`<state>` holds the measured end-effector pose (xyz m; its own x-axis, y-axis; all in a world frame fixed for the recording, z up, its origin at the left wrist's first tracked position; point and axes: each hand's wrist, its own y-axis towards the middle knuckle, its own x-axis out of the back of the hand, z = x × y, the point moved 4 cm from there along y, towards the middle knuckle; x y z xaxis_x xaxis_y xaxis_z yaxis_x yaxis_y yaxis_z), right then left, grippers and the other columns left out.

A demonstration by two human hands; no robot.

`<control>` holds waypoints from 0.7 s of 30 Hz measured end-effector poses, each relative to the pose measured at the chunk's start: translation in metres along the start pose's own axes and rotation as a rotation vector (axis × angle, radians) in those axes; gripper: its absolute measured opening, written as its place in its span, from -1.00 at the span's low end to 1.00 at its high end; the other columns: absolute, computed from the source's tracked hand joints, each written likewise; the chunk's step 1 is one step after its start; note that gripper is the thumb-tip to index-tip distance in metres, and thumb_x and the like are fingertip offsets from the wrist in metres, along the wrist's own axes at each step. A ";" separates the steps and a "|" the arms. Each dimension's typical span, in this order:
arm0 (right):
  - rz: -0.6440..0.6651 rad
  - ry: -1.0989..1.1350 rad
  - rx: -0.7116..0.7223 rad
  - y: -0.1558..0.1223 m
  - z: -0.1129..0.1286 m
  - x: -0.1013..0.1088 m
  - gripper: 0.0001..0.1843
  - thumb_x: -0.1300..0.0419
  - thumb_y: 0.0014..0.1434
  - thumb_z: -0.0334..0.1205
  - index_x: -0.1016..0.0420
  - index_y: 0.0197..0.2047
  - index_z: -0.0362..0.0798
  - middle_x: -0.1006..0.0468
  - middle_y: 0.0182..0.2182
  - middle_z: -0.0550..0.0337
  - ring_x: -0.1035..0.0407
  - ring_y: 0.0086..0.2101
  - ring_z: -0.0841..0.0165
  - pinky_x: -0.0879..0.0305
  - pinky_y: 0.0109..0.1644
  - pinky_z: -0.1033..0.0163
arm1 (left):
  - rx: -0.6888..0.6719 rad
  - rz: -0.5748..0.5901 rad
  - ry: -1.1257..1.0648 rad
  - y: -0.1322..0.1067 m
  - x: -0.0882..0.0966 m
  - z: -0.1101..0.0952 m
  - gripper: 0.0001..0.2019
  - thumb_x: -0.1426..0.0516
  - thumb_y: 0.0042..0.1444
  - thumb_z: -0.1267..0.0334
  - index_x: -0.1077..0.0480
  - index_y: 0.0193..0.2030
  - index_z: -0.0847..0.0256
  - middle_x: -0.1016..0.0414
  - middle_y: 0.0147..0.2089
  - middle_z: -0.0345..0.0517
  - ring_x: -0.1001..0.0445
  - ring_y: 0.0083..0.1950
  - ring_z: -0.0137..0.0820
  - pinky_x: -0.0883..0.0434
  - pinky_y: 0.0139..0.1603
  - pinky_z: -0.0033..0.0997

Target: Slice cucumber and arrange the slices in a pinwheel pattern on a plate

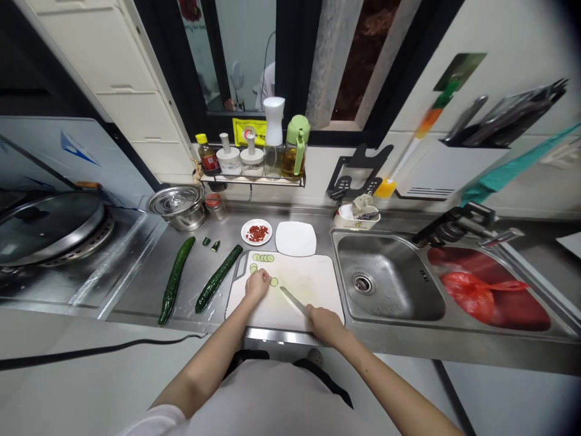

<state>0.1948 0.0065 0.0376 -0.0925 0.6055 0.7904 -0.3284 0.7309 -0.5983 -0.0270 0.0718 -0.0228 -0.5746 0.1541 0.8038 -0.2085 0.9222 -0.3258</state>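
Observation:
My right hand (325, 324) grips the handle of a kitchen knife (294, 300), its blade pointing up and left over a white cutting board (313, 278). At the board's left side my left hand (258, 283) has its fingers drawn together, and what they hold, if anything, is hidden. Just right of those fingertips is a round cucumber slice (274, 281). Beyond the hand a row of several overlapping cucumber slices (263, 258) lies near the far edge, with more slices (253, 267) close behind my fingers. Left of the board are two whole cucumbers (219, 278) and two small cut ends (215, 246).
Behind the board stand a plate of chopped red pieces (256, 232) and a white square plate (296, 238). A steel sink (390, 275) adjoins on the right, with a red bag (472, 297) in the second basin. A lidded pot (179, 206) and covered wok (54, 227) are leftward.

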 end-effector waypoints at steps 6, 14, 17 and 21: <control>-0.060 0.110 -0.027 -0.001 -0.017 0.010 -0.71 0.09 0.31 -0.25 -0.37 -0.03 -0.10 -0.56 -0.15 -0.09 -0.46 -0.10 0.18 -0.21 -0.15 0.22 | -0.105 -0.091 0.032 -0.011 -0.007 -0.003 -0.77 -0.08 0.20 0.16 -0.40 -0.05 0.16 -0.47 -0.08 -0.03 -0.43 -0.03 -0.29 -0.27 -0.06 -0.39; -0.169 0.139 -0.253 0.016 -0.051 0.010 -0.66 0.17 0.35 -0.20 -0.33 0.01 -0.09 -0.57 -0.16 -0.06 -0.47 -0.14 0.19 -0.17 -0.20 0.23 | -0.075 -0.063 0.042 -0.014 -0.004 -0.014 -0.79 -0.06 0.22 0.19 -0.41 -0.06 0.15 -0.42 0.00 0.00 -0.40 0.04 -0.27 -0.27 -0.02 -0.37; -0.189 0.139 -0.283 0.022 -0.057 0.009 -0.64 0.19 0.35 -0.18 -0.33 0.03 -0.09 -0.57 -0.17 -0.06 -0.47 -0.13 0.21 -0.17 -0.19 0.24 | -0.065 -0.040 0.044 -0.014 -0.004 -0.016 -0.84 -0.07 0.21 0.24 -0.42 -0.12 0.16 -0.42 -0.01 -0.01 -0.40 0.04 -0.28 -0.27 -0.02 -0.38; -0.180 0.125 -0.287 0.026 -0.058 0.008 -0.63 0.20 0.36 -0.16 -0.33 0.02 -0.08 -0.58 -0.18 -0.05 -0.47 -0.13 0.20 -0.18 -0.21 0.24 | -0.054 -0.041 0.034 -0.013 -0.004 -0.018 -0.88 -0.08 0.19 0.30 -0.41 -0.16 0.16 -0.44 -0.03 -0.03 -0.40 0.03 -0.30 -0.26 -0.02 -0.39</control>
<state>0.2401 0.0490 0.0208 0.0647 0.4803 0.8747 -0.0499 0.8770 -0.4779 -0.0080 0.0657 -0.0126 -0.5393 0.1263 0.8326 -0.1879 0.9457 -0.2652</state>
